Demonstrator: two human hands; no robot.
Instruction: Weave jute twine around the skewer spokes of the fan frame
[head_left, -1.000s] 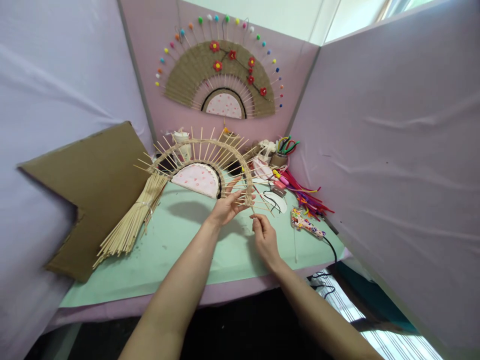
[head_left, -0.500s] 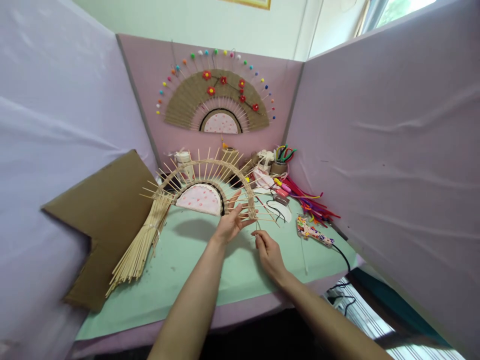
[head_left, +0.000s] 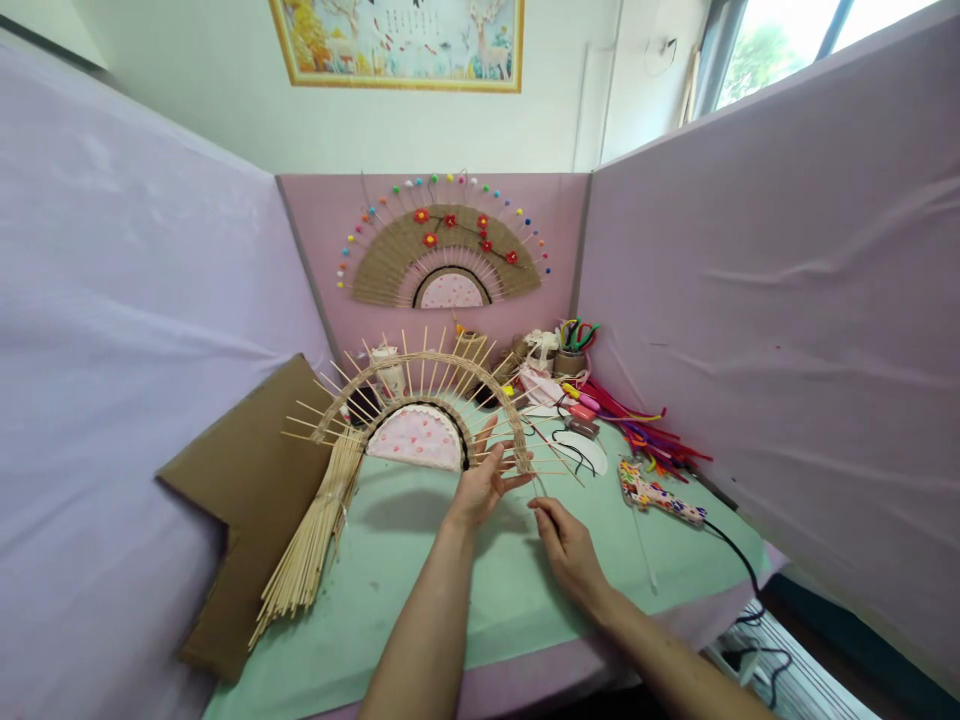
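A half-round fan frame of thin sticks is held up over the table, a woven twine band (head_left: pixel 420 358) running across its sticks. At its inner edge is a pale half-disc (head_left: pixel 412 437) with pink spots and a dark rim. My left hand (head_left: pixel 480 488) grips the frame's lower right end, its fingers among the sticks and partly hidden. From the band's right end a thin strand of twine (head_left: pixel 535 487) hangs down. Just below, my right hand (head_left: pixel 571 550) is closed, pinching that strand between thumb and forefinger.
Left lie a bundle of sticks (head_left: pixel 307 565) and a cardboard sheet (head_left: pixel 255 470). A corded, flower-patterned glue gun (head_left: pixel 664 498) rests on the right, near red and purple pipe cleaners (head_left: pixel 637 425). Scissors (head_left: pixel 577 335) stand in a holder behind. A decorated fan (head_left: pixel 386 270) hangs on the back panel.
The camera has tipped upward, so more wall and a framed picture show. Both hands and the fan frame appear lower and farther right, with nearly the same grip.
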